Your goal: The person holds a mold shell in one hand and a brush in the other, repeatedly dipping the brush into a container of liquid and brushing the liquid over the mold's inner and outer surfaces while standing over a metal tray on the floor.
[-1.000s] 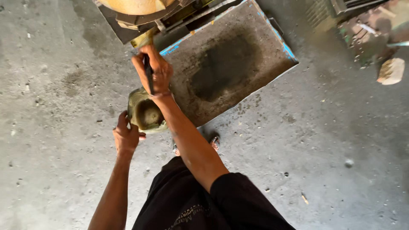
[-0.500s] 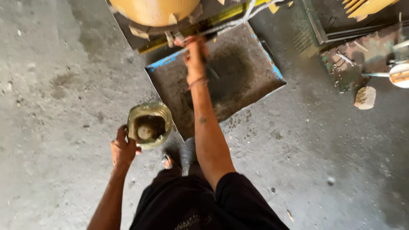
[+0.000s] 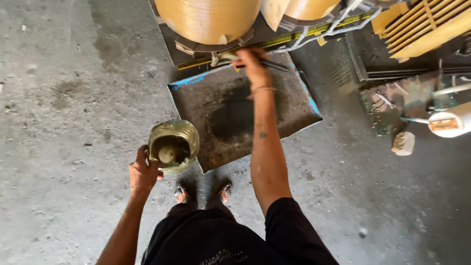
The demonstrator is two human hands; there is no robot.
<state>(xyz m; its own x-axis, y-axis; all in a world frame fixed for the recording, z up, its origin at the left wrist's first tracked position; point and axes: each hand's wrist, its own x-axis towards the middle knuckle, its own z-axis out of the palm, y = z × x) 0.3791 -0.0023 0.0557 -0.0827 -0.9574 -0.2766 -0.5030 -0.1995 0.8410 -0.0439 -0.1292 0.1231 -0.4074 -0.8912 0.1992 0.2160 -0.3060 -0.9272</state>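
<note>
A: What kind of place is shown?

B: An industrial workshop. The bare concrete floor [image 3: 68, 98] is stained and gritty.

A: Which features support this?

B: Large coils wound in yellow tape [image 3: 208, 19] sit on a heavy steel frame [image 3: 274, 41]. Beneath them lies a dirty metal tray [image 3: 294, 105] with a dark oily patch. To the right stand yellow slatted parts [image 3: 427, 24] and worn green machinery [image 3: 397, 105].

Glossy grimy can [image 3: 173, 145]; stained metal tray [image 3: 294, 105]; rough concrete floor [image 3: 64, 98].
</note>
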